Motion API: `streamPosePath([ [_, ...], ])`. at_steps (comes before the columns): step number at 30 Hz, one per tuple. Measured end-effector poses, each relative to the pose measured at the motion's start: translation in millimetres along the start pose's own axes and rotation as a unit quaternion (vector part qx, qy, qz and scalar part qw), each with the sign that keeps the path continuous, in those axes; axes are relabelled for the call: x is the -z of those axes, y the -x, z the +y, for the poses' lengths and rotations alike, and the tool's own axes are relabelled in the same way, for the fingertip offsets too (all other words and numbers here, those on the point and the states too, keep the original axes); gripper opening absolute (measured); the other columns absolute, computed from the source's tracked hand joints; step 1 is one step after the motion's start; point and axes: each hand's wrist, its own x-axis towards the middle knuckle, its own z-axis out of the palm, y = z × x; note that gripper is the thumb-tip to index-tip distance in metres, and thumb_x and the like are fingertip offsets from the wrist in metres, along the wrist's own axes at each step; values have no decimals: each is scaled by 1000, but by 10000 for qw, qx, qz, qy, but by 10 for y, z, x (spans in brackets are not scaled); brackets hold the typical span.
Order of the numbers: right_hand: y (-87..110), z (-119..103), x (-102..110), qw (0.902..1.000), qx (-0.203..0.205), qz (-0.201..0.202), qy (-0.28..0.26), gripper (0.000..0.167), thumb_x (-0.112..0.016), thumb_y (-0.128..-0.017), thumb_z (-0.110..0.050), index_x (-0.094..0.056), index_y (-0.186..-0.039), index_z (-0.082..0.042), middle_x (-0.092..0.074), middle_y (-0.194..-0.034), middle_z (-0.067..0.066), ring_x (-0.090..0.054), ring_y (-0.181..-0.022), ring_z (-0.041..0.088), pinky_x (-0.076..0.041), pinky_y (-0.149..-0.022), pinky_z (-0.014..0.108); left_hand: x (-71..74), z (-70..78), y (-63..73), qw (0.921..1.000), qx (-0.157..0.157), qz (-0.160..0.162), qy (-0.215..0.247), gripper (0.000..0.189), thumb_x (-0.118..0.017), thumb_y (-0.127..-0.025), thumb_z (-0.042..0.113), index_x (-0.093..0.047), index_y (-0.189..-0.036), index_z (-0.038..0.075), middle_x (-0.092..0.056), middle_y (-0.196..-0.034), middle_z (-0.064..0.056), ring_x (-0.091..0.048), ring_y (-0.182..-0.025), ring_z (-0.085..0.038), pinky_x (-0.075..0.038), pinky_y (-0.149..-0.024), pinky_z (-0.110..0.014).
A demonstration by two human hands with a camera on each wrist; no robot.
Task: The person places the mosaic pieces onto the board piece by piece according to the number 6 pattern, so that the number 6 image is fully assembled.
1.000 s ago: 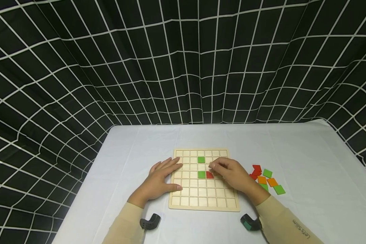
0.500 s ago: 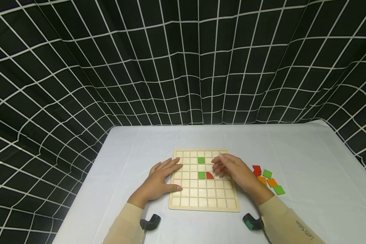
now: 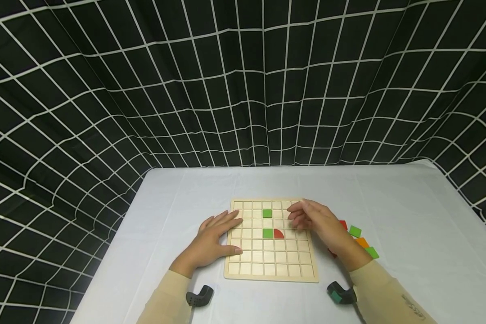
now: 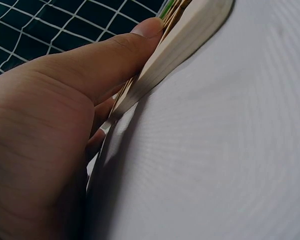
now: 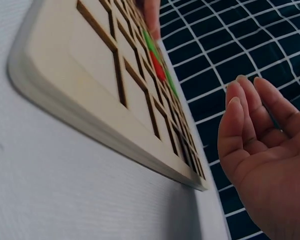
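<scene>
A wooden grid board (image 3: 257, 256) lies flat on the white table. Two green square tiles (image 3: 267, 213) and one red quarter-round tile (image 3: 278, 233) sit in its cells; the red one is right beside the lower green square. My left hand (image 3: 210, 240) rests on the board's left edge with fingers spread, its thumb (image 4: 114, 57) on the rim in the left wrist view. Above the board's right side hovers my right hand (image 3: 317, 222), apart from the board, with loosely bent fingers and nothing between them in the right wrist view.
To the right of the board lie loose tiles: green (image 3: 355, 231), orange (image 3: 362, 242) and red (image 3: 343, 223), partly hidden by the right forearm. Black wrist devices (image 3: 200, 295) are near both sleeves. A black curtain with white grid lines (image 3: 251, 90) stands behind the table.
My right hand has drawn away from the red quarter-round tile, up and to the right, its fingers loosening. The red tile stays in its cell. My left hand has not moved.
</scene>
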Motion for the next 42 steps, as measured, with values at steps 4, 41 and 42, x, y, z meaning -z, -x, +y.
streamPosePath([
  [4,18,-35,60,9999,105,66,111,54,-41,-120,-34,-66,-127,13,-69,-112,24,-68,-97,36,-62,-85,33,-6,-15,-3,10000,-3,9,7,86,-88,-89,51,-54,-163,24,-32,-176,8,-19,-164,-22,-1,-130,-51],
  [41,325,-299,1015,9941,631,857,208,39,-44,-119,-29,-69,-135,-3,-69,-122,14,-67,-105,22,-57,-91,23,-16,-40,7,9999,-104,42,68,84,-87,-90,52,-55,-162,22,-33,-176,5,-20,-163,-23,-1,-130,-53],
  [42,331,-297,1017,9939,611,881,264,39,-44,-119,-29,-69,-135,-3,-69,-122,15,-67,-105,23,-57,-91,23,-15,-40,7,9999,-100,36,68,85,-87,-90,51,-55,-163,22,-32,-176,5,-19,-164,-23,-1,-130,-53],
])
